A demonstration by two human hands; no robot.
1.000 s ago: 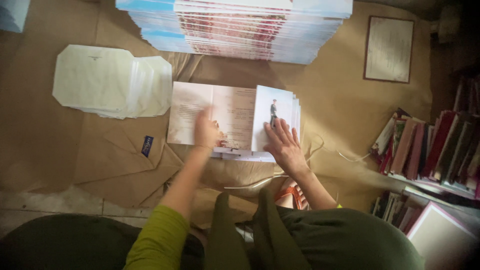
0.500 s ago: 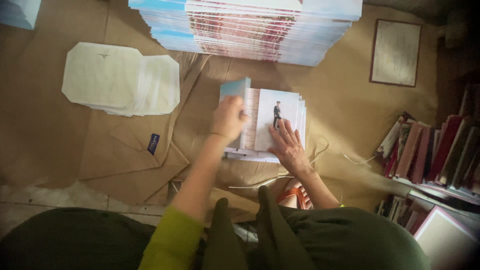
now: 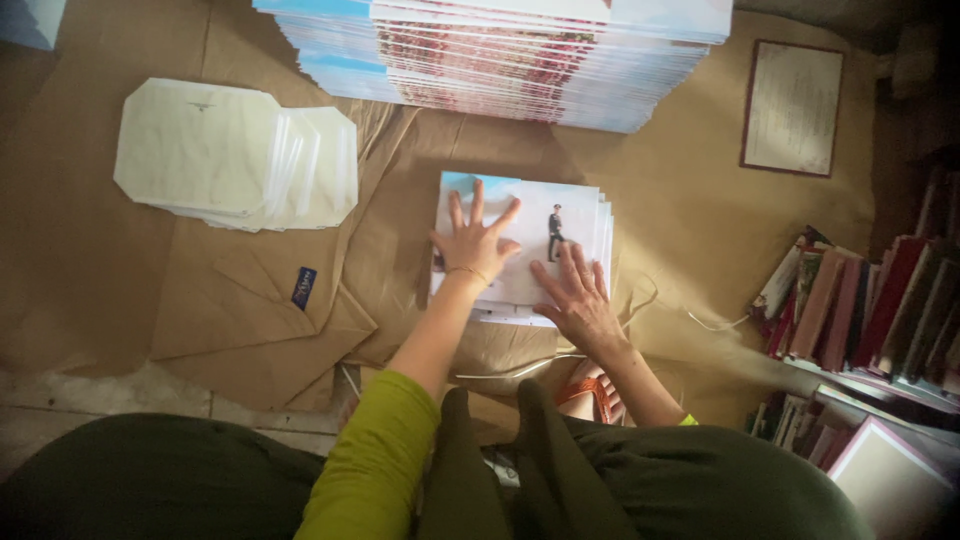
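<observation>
A small pile of folded printed sheets (image 3: 560,215), white with a blue corner and a small dark figure, lies on brown paper (image 3: 250,310) in front of me. My left hand (image 3: 472,240) presses flat on the pile's left half, fingers spread. Flat on the pile's lower right edge rests my right hand (image 3: 575,295), its fingers also apart. Neither hand grips anything. A green sleeve covers my left arm.
A tall stack of printed sheets (image 3: 520,55) stands beyond the pile. A stack of pale cut-corner sheets (image 3: 225,155) lies at the left. A framed sheet (image 3: 793,105) sits at the back right. Upright books (image 3: 870,300) crowd the right side. A small dark tag (image 3: 304,287) lies on the paper.
My left hand folded the open left leaf over to the right and now presses the closed sheet flat. My right hand stayed on the pile's lower right.
</observation>
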